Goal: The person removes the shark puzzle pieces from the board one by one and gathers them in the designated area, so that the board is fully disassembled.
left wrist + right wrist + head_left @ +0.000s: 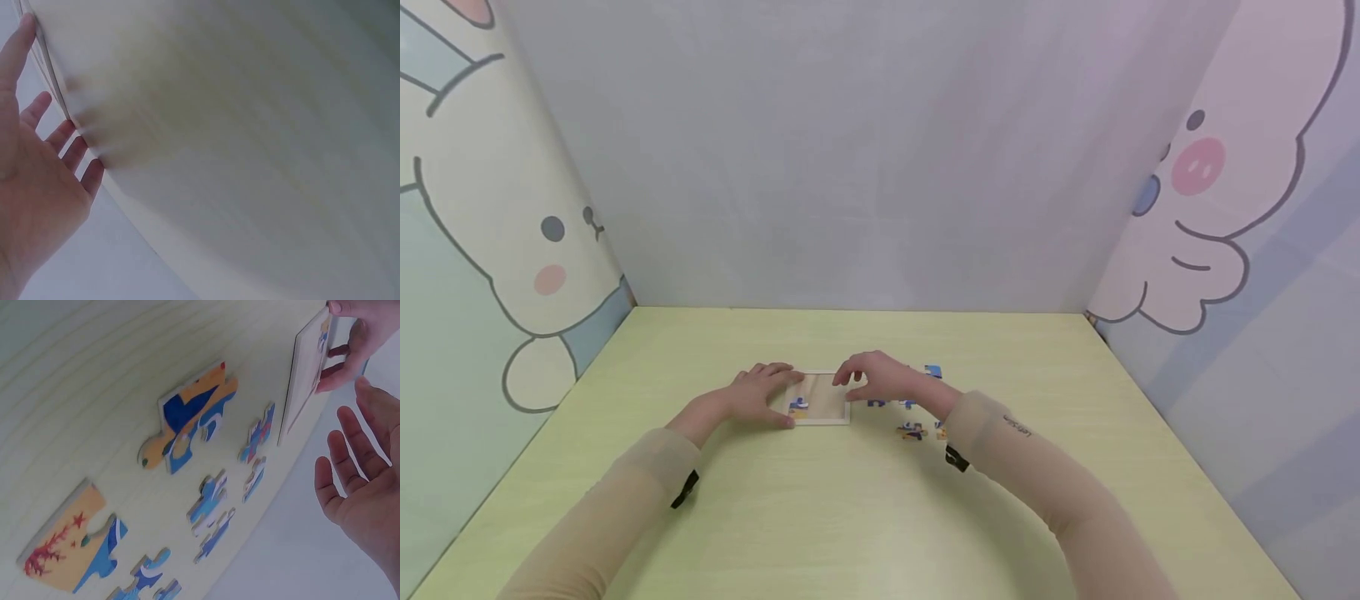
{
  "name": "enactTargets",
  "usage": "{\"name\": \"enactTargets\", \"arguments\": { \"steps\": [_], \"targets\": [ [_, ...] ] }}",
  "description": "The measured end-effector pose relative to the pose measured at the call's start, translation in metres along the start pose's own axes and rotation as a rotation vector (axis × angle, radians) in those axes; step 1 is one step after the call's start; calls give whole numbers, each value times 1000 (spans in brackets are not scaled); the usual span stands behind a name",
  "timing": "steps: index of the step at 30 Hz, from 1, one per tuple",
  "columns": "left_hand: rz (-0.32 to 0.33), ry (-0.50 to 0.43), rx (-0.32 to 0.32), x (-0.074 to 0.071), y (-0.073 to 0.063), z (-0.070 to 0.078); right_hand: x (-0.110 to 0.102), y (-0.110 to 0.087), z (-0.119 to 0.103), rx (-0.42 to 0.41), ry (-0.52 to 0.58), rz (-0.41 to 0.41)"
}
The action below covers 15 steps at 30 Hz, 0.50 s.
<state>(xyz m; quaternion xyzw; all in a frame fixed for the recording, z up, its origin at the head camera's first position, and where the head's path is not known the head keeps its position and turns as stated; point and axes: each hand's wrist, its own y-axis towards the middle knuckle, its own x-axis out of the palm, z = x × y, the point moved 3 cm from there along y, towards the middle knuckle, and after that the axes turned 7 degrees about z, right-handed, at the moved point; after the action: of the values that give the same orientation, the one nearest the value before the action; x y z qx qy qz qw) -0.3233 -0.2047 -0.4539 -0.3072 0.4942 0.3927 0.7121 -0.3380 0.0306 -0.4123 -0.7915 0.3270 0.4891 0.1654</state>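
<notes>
A shallow wooden puzzle tray (822, 422) lies on the table, with one blue and tan jigsaw piece (798, 409) in its lower left corner. My left hand (756, 397) rests along the tray's left side, thumb at the near corner and fingers spread toward the far edge. In the left wrist view, that hand's fingers (75, 150) are extended. Over the tray's right side hovers my right hand (880, 377), fingers loosely bent. The right wrist view shows nothing between the fingers of this right hand (369, 487).
Several loose jigsaw pieces lie right of the tray, partly hidden under my right forearm. Among them are a tan and dark blue piece (194, 419) and one with red coral (62, 544). A grey curtain-like wall (865, 167) stands behind the table (820, 517).
</notes>
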Motion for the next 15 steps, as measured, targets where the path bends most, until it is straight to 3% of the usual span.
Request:
{"name": "enactTargets", "arguments": {
  "steps": [15],
  "targets": [
    [8,-18,-10,-3,-4,4,33,29,-15,41,68,-14]
  ]
}}
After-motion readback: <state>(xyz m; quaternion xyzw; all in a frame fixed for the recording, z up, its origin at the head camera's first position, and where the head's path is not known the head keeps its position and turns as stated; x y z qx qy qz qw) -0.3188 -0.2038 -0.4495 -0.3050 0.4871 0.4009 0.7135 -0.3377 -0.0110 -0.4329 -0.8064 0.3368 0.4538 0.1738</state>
